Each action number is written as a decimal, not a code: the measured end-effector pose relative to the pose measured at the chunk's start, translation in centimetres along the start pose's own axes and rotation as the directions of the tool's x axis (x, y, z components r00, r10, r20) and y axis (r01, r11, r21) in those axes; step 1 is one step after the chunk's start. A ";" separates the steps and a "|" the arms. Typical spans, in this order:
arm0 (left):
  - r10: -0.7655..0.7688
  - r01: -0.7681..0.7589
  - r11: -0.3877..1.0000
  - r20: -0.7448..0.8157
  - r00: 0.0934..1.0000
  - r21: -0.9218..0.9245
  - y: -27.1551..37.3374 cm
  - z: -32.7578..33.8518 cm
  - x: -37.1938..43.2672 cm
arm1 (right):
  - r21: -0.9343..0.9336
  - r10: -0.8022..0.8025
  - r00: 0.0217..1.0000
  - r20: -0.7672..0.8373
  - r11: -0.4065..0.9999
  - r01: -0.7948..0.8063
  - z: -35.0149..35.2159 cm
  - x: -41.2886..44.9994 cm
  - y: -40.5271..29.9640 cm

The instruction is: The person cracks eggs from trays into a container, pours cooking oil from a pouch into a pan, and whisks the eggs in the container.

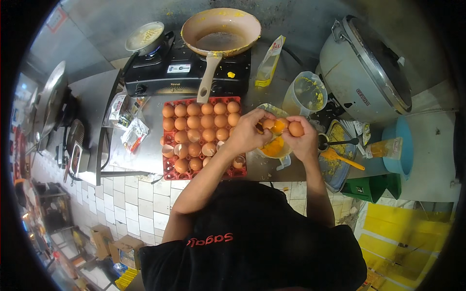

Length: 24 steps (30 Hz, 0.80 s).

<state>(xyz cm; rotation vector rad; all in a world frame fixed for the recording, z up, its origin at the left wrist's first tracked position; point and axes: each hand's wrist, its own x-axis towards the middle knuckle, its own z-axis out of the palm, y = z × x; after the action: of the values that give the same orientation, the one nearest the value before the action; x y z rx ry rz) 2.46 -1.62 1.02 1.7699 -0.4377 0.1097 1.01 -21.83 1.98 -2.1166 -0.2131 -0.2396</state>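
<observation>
Both my hands are over a clear plastic jug (284, 163) on the steel counter, with several orange yolks (272, 147) inside. My left hand (252, 131) grips a cracked brown eggshell (268, 124). Raw yolk (279, 126) shows between the hands, above the jug. In my right hand (303, 141) is another rounded brown egg (296, 128); whether it is whole or a shell half, I cannot tell. Left of the jug lies a red plastic egg tray (169, 173), with whole eggs (207, 108) in the far rows and broken shells (181, 150) nearer me. My left forearm hides part of it.
A gas stove (156, 79) holds a lit small pan (144, 39) and a frying pan (222, 22), its handle reaching the tray. Rightward stand a smeared measuring jug (304, 92), a large cooker (355, 72), a tray with an orange spatula (333, 155) and a blue basin (398, 145).
</observation>
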 end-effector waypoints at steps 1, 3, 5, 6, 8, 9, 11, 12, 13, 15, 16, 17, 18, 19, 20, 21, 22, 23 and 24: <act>-0.013 0.014 1.000 0.045 0.999 -0.009 0.2 -0.4 0.0 | -0.019 -0.031 0.999 0.008 0.999 0.031 -0.6 0.2 0.0; -0.030 0.032 0.999 0.088 0.996 -0.017 0.6 -1.0 0.2 | 0.009 -0.038 0.998 0.057 0.999 0.037 -1.5 0.6 -0.2; 0.191 -0.217 0.970 0.213 0.958 0.108 0.9 -1.7 0.6 | -0.115 -0.310 0.944 0.109 0.940 0.322 -2.4 1.0 -0.4; 0.182 -0.208 0.971 0.201 0.963 0.119 1.3 -1.9 0.6 | -0.102 -0.316 0.941 0.120 0.939 0.329 -2.4 1.1 -0.4; 0.113 -0.195 0.944 0.296 0.948 0.265 2.0 -1.6 0.7 | -0.185 -0.390 0.914 0.114 0.895 0.405 -2.2 0.8 -0.5; 0.103 -0.183 0.944 0.284 0.953 0.275 2.1 -1.5 0.5 | -0.171 -0.396 0.910 0.125 0.895 0.413 -1.9 0.6 -0.7; 0.235 -0.287 0.920 0.209 0.949 0.266 2.2 -1.5 -0.1 | -0.068 -0.390 0.905 0.168 0.912 0.405 -1.3 0.2 -1.3; 0.240 -0.302 0.909 0.232 0.943 0.288 2.5 -2.1 -0.3 | -0.001 -0.370 0.910 0.186 0.926 0.377 -0.9 -0.1 -1.8; 0.231 -0.293 0.909 0.227 0.946 0.296 2.5 -2.7 -0.7 | 0.010 -0.372 0.908 0.191 0.926 0.378 -0.4 -0.3 -1.8; 0.155 -0.210 0.918 0.184 0.971 0.337 2.5 -4.7 -2.2 | 0.428 -0.148 0.953 0.263 0.903 0.022 0.6 -0.6 -2.0; 0.145 -0.178 0.923 0.120 0.982 0.340 3.2 -5.9 -3.0 | 0.432 -0.146 0.954 0.262 0.902 0.019 1.1 -0.4 -2.4; 0.116 -0.126 0.917 0.051 0.992 0.379 3.4 -7.5 -3.8 | 0.424 -0.191 0.956 0.223 0.902 0.081 1.5 0.0 -3.2; -0.059 0.059 0.922 -0.012 0.998 0.382 3.1 -9.4 -5.1 | 0.412 -0.238 0.953 0.188 0.900 0.143 1.7 0.3 -3.7; -0.093 0.157 0.863 -0.155 0.984 0.480 2.5 -11.4 -7.2 | 0.428 -0.251 0.946 0.203 0.892 0.145 2.0 0.7 -4.2; -0.034 0.184 0.803 -0.264 0.964 0.567 1.6 -13.2 -7.8 | 0.266 -0.245 0.942 0.229 0.947 0.181 2.0 1.0 -3.8; 0.002 0.229 0.779 -0.368 0.930 0.584 -0.7 -15.4 -9.5 | 0.112 -0.244 0.930 0.274 0.969 0.221 2.1 1.3 -3.8; -0.023 0.289 0.785 -0.440 0.898 0.548 -2.3 -17.3 -11.2 | 0.113 -0.241 0.931 0.275 0.969 0.217 2.5 1.9 -4.6; -0.024 0.332 0.694 -0.440 0.898 0.639 -4.1 -19.2 -12.8 | -0.010 -0.265 0.882 0.389 0.956 0.292 3.3 2.7 -6.1; -0.095 0.378 0.662 -0.429 0.899 0.647 -4.2 -19.9 -13.6 | -0.123 -0.268 0.822 0.502 0.919 0.374 4.4 3.4 -7.2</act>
<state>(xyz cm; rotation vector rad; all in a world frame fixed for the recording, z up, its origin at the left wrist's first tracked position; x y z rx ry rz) -5.49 21.32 -2.02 2.5083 0.1654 0.4678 2.93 -14.13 6.47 -2.3208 -0.8836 0.0757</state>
